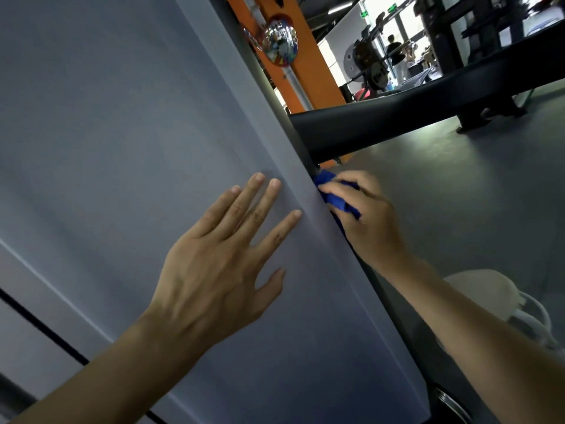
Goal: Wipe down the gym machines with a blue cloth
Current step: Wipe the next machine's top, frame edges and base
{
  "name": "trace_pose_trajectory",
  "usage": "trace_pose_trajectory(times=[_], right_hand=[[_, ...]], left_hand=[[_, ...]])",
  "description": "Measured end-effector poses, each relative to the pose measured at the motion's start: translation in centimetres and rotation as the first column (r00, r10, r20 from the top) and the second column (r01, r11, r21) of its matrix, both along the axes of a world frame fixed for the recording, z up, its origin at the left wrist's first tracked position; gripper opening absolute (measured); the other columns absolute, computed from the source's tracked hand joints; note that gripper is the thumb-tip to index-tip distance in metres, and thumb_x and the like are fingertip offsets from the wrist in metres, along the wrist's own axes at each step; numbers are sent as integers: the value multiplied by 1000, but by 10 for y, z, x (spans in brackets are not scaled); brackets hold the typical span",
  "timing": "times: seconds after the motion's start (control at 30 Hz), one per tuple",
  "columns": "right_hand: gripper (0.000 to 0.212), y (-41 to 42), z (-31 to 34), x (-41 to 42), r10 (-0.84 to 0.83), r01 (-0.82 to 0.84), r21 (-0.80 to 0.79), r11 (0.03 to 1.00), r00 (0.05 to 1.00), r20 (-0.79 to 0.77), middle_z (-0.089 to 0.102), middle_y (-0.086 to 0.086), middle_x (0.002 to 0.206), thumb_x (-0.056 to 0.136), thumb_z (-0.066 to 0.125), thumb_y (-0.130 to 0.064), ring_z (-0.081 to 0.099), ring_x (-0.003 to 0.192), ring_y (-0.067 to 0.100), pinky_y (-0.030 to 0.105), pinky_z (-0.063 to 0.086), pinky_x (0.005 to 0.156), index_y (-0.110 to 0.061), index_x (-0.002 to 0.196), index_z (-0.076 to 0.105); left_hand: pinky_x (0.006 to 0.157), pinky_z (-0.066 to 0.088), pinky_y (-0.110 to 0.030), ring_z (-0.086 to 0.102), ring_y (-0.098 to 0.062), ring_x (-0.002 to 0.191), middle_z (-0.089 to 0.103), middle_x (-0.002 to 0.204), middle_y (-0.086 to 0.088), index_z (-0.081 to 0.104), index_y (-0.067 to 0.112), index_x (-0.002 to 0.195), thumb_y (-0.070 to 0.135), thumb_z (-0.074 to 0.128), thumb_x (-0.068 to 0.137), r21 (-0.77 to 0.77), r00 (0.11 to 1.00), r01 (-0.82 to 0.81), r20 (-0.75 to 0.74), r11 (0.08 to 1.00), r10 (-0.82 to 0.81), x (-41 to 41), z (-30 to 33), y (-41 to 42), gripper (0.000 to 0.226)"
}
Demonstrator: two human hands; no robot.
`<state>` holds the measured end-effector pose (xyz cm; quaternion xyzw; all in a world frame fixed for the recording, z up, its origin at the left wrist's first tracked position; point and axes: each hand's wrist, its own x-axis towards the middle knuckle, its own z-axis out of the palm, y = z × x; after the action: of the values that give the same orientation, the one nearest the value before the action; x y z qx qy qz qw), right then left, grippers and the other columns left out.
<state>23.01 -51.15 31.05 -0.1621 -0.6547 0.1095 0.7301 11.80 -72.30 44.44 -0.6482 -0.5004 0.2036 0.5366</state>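
Left hand (214, 270): flat on grey panel (122, 133), fingers straight and spread, holding nothing; thumb out toward the panel's right edge.

Right hand (367, 221): fingers curled round bunched cloth (334, 200), gripping it; pressed against the dark edge strip (394, 304) running along the panel's right side, just below the joint with the black bar (397, 117).

Cloth: blue, crumpled, mostly hidden inside the right hand; one corner poking out toward the bar joint, a fold showing between thumb and fingers; touching the dark strip.

Panel: pale grey, smooth, filling the left half of the view; shallow crease near the right edge; thin black seam at lower left.

Bar: black, thick, slanting up to the right from the panel edge.

Floor (458, 194): grey, glossy, beyond the right hand.

Pillar (312, 62): orange, upper centre, with a domed mirror (279, 41) mounted on it.

Weight rack (373, 68): background, plates on it; further dark frames at upper right; detail blurred.

White object (489, 289): beneath right forearm, identity unclear.
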Motion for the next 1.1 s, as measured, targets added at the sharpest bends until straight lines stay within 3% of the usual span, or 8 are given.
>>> trace_pose_trajectory(times=[0.13, 0.23, 0.4, 0.53, 0.73, 0.83, 1.0, 1.1], right_hand=[[30, 1, -15, 5, -26, 28, -27, 999, 998, 64, 63, 7, 119, 89, 72, 2, 58, 109, 21, 22, 46, 94, -10, 117, 74], [25, 3, 28, 3, -22, 21, 40, 999, 1000, 8, 64, 11, 116, 90, 69, 4, 60, 106, 27, 32, 50, 92, -5, 112, 75], [28, 8, 106, -5, 10, -3, 99, 995, 997, -75, 64, 11, 120, 89, 70, 0, 59, 115, 29, 34, 50, 102, -5, 116, 73], [31, 8, 88, 0, 18, -15, 99, 995, 999, -32, 63, 10, 121, 89, 72, 1, 59, 112, 28, 38, 52, 98, -6, 119, 72], [28, 6, 41, 6, 42, -41, 59, 997, 999, -8, 63, 7, 115, 89, 73, 1, 58, 106, 21, 37, 53, 88, -8, 116, 76], [28, 10, 62, 8, 54, -54, 77, 996, 999, 4, 63, 8, 115, 87, 73, 4, 58, 106, 25, 40, 53, 90, -7, 112, 78], [27, 9, 131, -1, 66, -56, 93, 994, 992, -110, 63, 8, 116, 86, 73, 3, 58, 114, 25, 31, 50, 100, -8, 110, 77], [28, 3, 123, -4, 91, -85, 55, 995, 988, -121, 62, 7, 119, 87, 74, 3, 58, 116, 26, 30, 49, 102, -8, 113, 76]], left_hand=[[130, 14, -50, 3, -31, 161, 9, 172, -19, 25, 22, 165, 59, 36, 101, -45, 999, -30, -22, 999, 29, 0, 8, -3, 75], [130, 12, -48, 3, -31, 161, 9, 172, -18, 25, 23, 165, 60, 37, 101, -76, 999, -31, -32, 997, 29, -1, 13, -4, 75], [129, 14, -49, 5, -30, 161, 11, 173, -15, 25, 25, 165, 60, 39, 100, -106, 1000, -7, -29, 994, 4, -3, 21, -5, 75], [129, 13, -50, 5, -32, 161, 13, 173, -13, 24, 23, 165, 60, 35, 102, -100, 998, 1, -68, 995, -8, -4, 32, -4, 74], [128, 16, -56, -1, -40, 160, -1, 170, -29, 23, 38, 164, 67, 29, 102, 20, 997, -14, -72, 1000, 16, 1, 62, 8, 69], [129, 15, -54, -3, -40, 160, -4, 169, -31, 20, 39, 164, 70, 28, 100, -1, 996, -18, -84, 1000, 18, 3, 65, 10, 72], [130, 11, -51, -1, -38, 160, 0, 169, -31, 23, 37, 164, 71, 28, 100, -37, 995, -14, -95, 999, 10, 5, 72, 7, 72], [130, 15, -50, 3, -35, 161, 6, 170, -26, 26, 33, 164, 67, 31, 102, -29, 997, 22, -78, 999, -24, 3, 80, 3, 71]])
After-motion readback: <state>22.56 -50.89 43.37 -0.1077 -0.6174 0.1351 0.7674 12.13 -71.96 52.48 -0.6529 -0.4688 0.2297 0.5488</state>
